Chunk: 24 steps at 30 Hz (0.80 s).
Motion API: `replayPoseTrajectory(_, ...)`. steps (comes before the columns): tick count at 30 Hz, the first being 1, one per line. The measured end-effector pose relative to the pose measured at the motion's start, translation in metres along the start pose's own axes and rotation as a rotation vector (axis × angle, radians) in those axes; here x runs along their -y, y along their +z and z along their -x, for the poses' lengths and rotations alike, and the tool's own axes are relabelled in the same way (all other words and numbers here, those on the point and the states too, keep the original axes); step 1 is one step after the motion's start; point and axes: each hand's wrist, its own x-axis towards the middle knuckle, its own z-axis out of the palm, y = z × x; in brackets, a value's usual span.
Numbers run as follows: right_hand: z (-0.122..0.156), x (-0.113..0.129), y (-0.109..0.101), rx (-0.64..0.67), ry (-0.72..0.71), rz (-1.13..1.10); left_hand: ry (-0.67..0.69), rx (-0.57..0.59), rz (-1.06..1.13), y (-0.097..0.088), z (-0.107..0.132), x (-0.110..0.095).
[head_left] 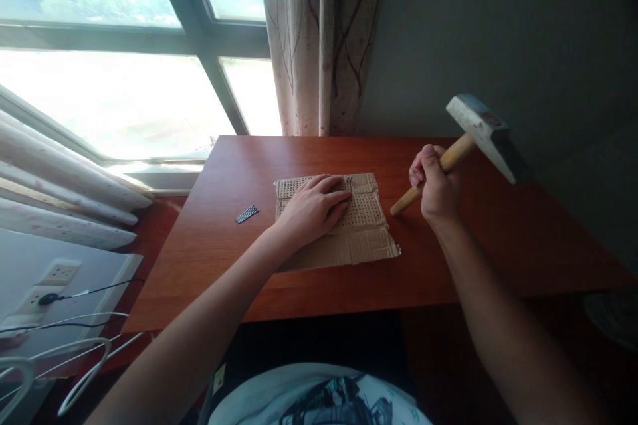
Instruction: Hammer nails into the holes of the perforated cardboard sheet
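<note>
Your left grip point(318, 204) lies spread on the brown perforated cardboard sheet point(366, 212), apparently steadying it on the reddish wooden counter point(214, 259) near the thin grey metal nails point(247, 214), while your right grip point(439, 180) encloses the wooden-handled, grey-headed hammer point(461, 149) mid-handle, apparently for control.

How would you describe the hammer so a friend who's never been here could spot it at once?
Find the reddish-brown table by the window. Right of the cardboard on it, the right hand grips the hammer. Unlike the flat cardboard, it is held up, its wooden handle slanting up to a grey metal head.
</note>
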Motion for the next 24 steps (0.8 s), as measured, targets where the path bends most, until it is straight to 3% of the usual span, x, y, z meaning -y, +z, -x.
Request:
replayPoseTrajectory(3,-0.002,-0.003,-0.001,0.022,-0.034,-0.005,0.0,0.04,-0.021,-0.004,-0.002,-0.003)
replayPoseTrajectory(9,0.004,-0.001,-0.003,0.004,0.094,-0.122,0.001,0.098,-0.049,-0.013,-0.003,-0.009)
replayPoseTrajectory(16,0.01,-0.001,-0.001,-0.017,0.077,-0.075,-0.051,0.05,-0.003,-0.03,0.002,-0.004)
replayPoseTrajectory(20,0.01,-0.002,0.001,-0.048,0.07,-0.054,-0.144,-0.075,0.019,-0.051,0.017,0.015)
replayPoseTrajectory(24,0.009,-0.001,0.0,-0.063,0.069,-0.082,-0.419,-0.18,-0.1,-0.064,0.049,0.052)
